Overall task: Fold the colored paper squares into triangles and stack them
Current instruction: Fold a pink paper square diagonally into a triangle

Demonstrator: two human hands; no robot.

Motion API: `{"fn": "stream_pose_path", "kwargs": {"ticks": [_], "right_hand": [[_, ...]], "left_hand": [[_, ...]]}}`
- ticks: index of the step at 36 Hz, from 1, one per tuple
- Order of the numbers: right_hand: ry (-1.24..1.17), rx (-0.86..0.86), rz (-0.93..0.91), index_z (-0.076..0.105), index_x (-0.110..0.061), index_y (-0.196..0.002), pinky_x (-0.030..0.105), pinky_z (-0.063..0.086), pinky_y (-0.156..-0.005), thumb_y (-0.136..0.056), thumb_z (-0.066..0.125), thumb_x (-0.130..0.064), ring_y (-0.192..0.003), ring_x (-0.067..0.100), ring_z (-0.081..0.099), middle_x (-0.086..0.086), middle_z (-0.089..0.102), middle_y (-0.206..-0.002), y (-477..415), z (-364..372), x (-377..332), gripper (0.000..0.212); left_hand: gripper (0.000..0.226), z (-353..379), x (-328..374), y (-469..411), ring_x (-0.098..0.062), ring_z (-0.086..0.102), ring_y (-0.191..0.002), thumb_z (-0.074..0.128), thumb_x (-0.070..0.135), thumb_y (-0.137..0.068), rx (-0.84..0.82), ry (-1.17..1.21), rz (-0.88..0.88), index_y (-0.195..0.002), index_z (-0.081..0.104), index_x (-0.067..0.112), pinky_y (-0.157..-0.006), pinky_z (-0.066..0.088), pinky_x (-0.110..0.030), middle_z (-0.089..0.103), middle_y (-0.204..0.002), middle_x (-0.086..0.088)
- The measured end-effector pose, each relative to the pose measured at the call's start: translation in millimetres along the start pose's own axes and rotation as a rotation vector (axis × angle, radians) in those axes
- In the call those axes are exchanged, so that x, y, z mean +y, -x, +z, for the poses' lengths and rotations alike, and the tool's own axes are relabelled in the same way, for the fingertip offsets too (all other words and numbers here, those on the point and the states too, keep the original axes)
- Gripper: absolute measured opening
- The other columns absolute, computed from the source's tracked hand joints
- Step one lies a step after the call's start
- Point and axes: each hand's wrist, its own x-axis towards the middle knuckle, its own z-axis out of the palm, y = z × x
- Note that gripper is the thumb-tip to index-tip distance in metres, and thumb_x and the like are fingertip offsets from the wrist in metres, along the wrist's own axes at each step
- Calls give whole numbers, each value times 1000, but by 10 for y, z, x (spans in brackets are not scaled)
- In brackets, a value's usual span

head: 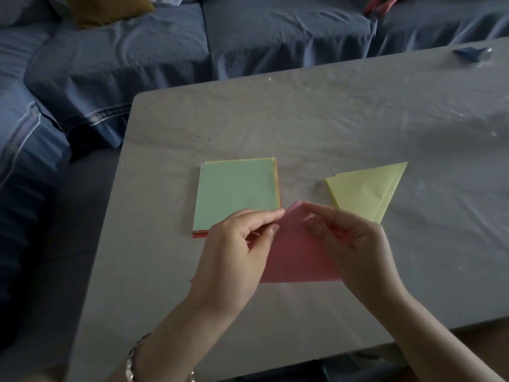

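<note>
1. Grey, wrinkled cloth covers the tabletop (303, 119), and behind it on the far side runs a blue-covered sofa (165, 51) with a mustard cushion (110, 6) at the top left.
2. Centre stage is the pink paper (297, 257), and it reads as a triangle: point aimed at the far side, long straight edge nearest the person, lying near the tabletop's front edge.
3. Left grip (237, 244) has thumb and forefinger pinched onto the pink paper's left edge, just below the point.
4. Right grip (355, 244) comes in from the other side, fingers curled, fingertips nipping the pink paper right by the point.
5. Whether the pink paper lies flat or is lifted at the tip, I cannot tell.
6. Just left of the point sits the stack of squares (237, 188), green on top, slivers of yellow and orange along its right side and red peeking out at its near edge; the left grip's knuckles overlap its near right corner.
7. Off to the right lies the yellow triangle (366, 188), folded flat on the cloth, its near tip just beside the right grip.
8. Silvery bracelet (132, 359) on the left wrist.
9. Way out at the far right corner rests a small blue object (471, 53), too blurred to name.
</note>
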Motion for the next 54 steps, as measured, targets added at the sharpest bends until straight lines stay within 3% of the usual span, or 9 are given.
{"fn": "stream_pose_path", "kwargs": {"ticks": [20, 25, 30, 35, 39, 44, 48, 52, 54], "right_hand": [[23, -46, -37, 67, -40, -86, 7, 46, -70, -80, 65, -9, -82, -4, 63, -28, 67, -85, 6, 2, -21, 31], [84, -154, -43, 70, -36, -88, 8, 45, -73, -79, 66, -16, -81, -3, 63, -20, 70, -85, -69, -15, -17, 22], [350, -337, -59, 67, -32, -107, 4, 41, -74, -81, 68, -19, -84, -10, 59, -23, 66, -80, -263, -63, -48, 29], [688, -458, -178, 55, -33, -123, -5, 25, -79, -84, 65, -26, -88, -1, 50, -18, 63, -88, -495, -121, -77, 41], [696, -164, -444, 69, -15, -107, 26, 39, -92, -80, 59, -23, -102, 12, 53, 1, 67, -104, -498, -114, 121, 29], [732, -373, -456, 68, -17, -106, 29, 37, -102, -97, 32, -37, -111, 11, 55, -1, 66, -114, -193, 19, 353, 42], [984, -535, -329, 69, -21, -107, 32, 33, -101, -100, 7, -39, -112, 14, 59, -6, 67, -111, -8, 92, 697, 64], [1107, -538, -200, 71, -26, -102, 34, 45, -93, -99, 2, -35, -107, 7, 61, -12, 67, -109, 70, 69, 846, 69], [1151, -511, -165, 72, -25, -98, 39, 48, -90, -98, 15, -36, -106, 8, 61, -10, 68, -109, 92, 74, 862, 59]], "left_hand": [[22, 25, 4, 37, 1, 63, -78, 63, 2, -83, -20, 27, -29, -93, 73, 18, -67, 44, -4, 68, -86, 15], [17, 60, -5, 2, 4, 64, -67, 71, 13, -79, 4, 83, -131, -86, 71, 28, -65, 45, -7, 69, -75, 19], [20, 94, -73, -129, 1, 62, -64, 75, 11, -74, -103, 133, -266, -83, 69, 28, -69, 51, -19, 67, -66, 14], [22, 144, -147, -257, -6, 61, -53, 70, 3, -77, -231, 200, -404, -66, 69, 22, -47, 44, -15, 66, -55, 8], [18, 293, -257, -272, -3, 63, -52, 66, 4, -82, -69, 476, -668, -69, 69, 16, -48, 48, -14, 65, -55, 6], [5, 492, -579, -207, -2, 59, -42, 66, 4, -81, 62, 548, -910, -78, 68, 7, -43, 46, -12, 64, -52, 3], [15, 540, -794, -151, -3, 52, -46, 73, 6, -75, 118, 283, -852, -63, 67, 15, -44, 40, -7, 61, -54, 6], [26, 536, -885, -125, -8, 54, -43, 71, 7, -76, 54, 149, -783, -55, 64, 22, -55, 53, -28, 63, -55, 4], [27, 542, -915, -127, -11, 55, -44, 70, 9, -75, 43, 107, -748, -53, 63, 24, -58, 55, -35, 61, -48, 9]]}}
